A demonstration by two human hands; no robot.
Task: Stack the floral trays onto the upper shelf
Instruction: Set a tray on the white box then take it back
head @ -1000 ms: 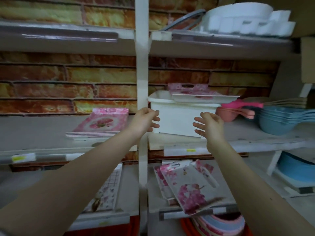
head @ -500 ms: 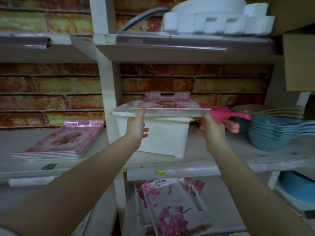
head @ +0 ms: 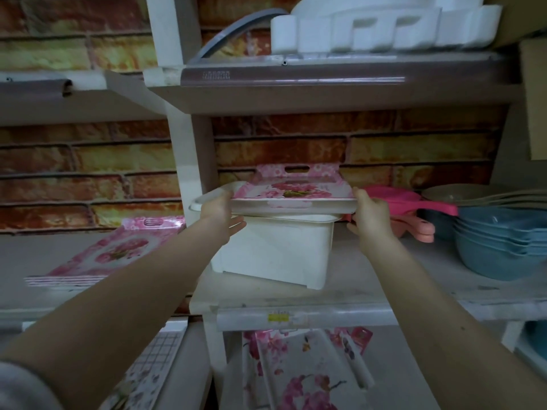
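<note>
Your only view comes from your head, facing the shelving (head: 296, 96) head-on, with the white bin (head: 275, 250) at centre. It is near: your left hand (head: 220, 214) and right hand (head: 370, 216) reach the floral tray (head: 293, 192) atop the bin. Boards above and below the bin are also in frame.

floral tray (head: 293, 192): looked hard plastic, its printed face glossy, rim smooth. stack of floral trays (head: 118, 253): the same glossy plastic. white bin (head: 281, 255): was matt plastic, faintly scuffed. blue bowls (head: 497, 253) and pink scoop (head: 393, 196): smooth plastic, showed a dull sheen. foam block (head: 384, 34): white, matt, grainy. brick wall (head: 281, 149): appeared rough. shelf board (head: 349, 285): matt, dusty.
</note>
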